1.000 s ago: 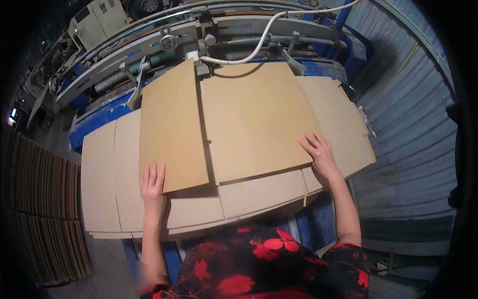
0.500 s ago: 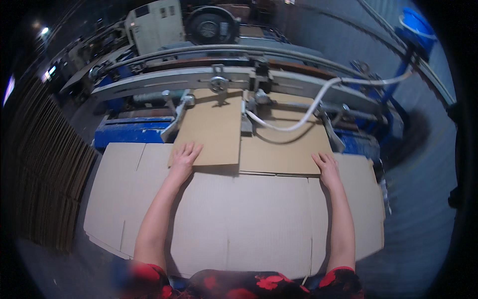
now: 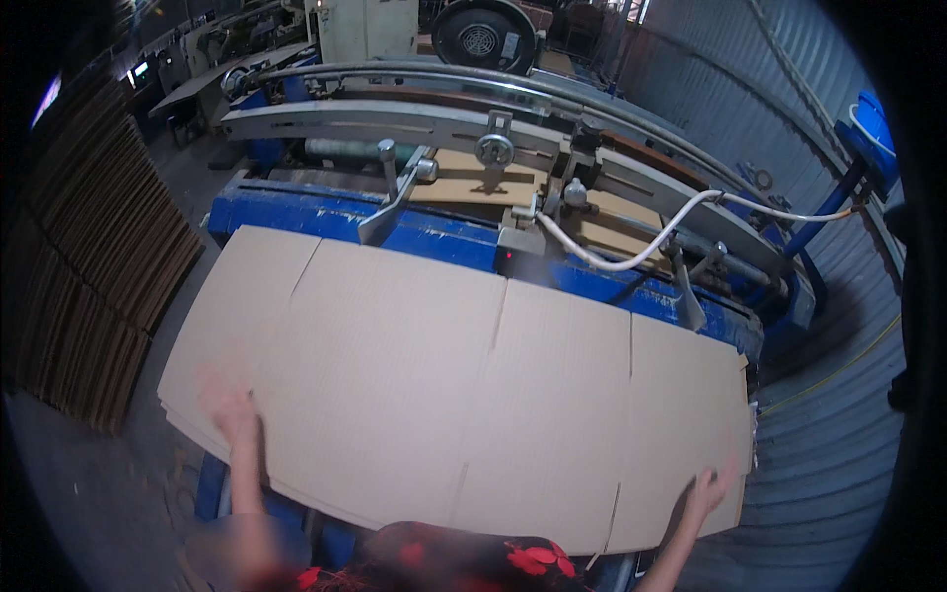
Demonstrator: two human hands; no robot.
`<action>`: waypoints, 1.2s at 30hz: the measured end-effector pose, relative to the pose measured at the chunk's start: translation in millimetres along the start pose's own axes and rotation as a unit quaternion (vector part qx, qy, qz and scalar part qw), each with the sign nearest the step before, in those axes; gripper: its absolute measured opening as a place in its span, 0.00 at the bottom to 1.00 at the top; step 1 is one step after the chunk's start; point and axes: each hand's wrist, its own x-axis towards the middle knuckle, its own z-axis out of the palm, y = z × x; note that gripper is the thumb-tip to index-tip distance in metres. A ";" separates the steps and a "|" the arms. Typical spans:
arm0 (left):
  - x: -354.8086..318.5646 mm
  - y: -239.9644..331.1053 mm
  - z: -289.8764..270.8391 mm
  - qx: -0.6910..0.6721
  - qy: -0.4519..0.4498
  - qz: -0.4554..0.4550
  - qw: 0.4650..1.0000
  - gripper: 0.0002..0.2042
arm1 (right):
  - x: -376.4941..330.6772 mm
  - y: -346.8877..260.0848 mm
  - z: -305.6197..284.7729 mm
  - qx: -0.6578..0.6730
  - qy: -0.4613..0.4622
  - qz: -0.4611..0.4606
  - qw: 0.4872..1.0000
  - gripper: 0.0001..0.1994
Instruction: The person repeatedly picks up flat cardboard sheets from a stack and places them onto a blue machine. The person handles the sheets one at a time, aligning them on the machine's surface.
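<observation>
A flat stack of slotted cardboard sheets (image 3: 414, 375) lies in front of me, along the near side of a blue-framed machine (image 3: 444, 237). My left hand (image 3: 233, 407), blurred by motion, is over the left part of the top sheet, its fingers stretched out and holding nothing. Over the right part, close to the sheet's right edge, my right hand (image 3: 710, 486) has its fingers apart, also blurred and with nothing in it. Whether either hand touches the cardboard, I cannot tell. A brown cardboard piece (image 3: 464, 189) shows under the machine's metal rail, partly hidden by it.
Metal guide arms (image 3: 393, 197) and a sensor block (image 3: 520, 242) with a red light stand at the machine's near edge. A white hose (image 3: 646, 252) loops over it. Stacked cardboard (image 3: 109, 266) rises at the left. A blue bucket (image 3: 873, 133) hangs by the corrugated wall at the right.
The brown cardboard under my hands has gone away from me into the machine. Both hands have let go of it and come back toward me, spreading apart. The view has shifted and tilted.
</observation>
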 end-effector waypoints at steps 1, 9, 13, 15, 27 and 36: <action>-8.4 -38.0 -9.6 0.067 0.015 -0.073 0.995 0.31 | -29.6 17.0 -15.9 -0.019 0.062 0.049 0.997 0.28; -12.1 -106.0 -1.4 -0.446 0.038 -0.392 0.804 0.27 | -93.7 49.9 -25.1 0.372 0.091 0.328 0.863 0.20; -5.9 -93.5 -23.6 -0.562 0.054 -0.407 0.719 0.21 | -86.9 58.2 -32.9 0.435 0.086 0.401 0.802 0.19; -1.2 -88.9 -31.4 -0.624 0.084 -0.428 0.648 0.16 | -85.3 68.7 -35.5 0.487 0.072 0.424 0.760 0.19; 1.9 -92.8 -27.9 -0.655 0.023 -0.371 0.659 0.20 | -58.2 71.2 -62.4 0.674 0.050 0.284 0.680 0.19; 24.5 -105.1 -36.9 -0.599 0.133 -0.307 0.728 0.31 | -87.9 -8.4 -70.7 0.694 -0.045 0.258 0.671 0.20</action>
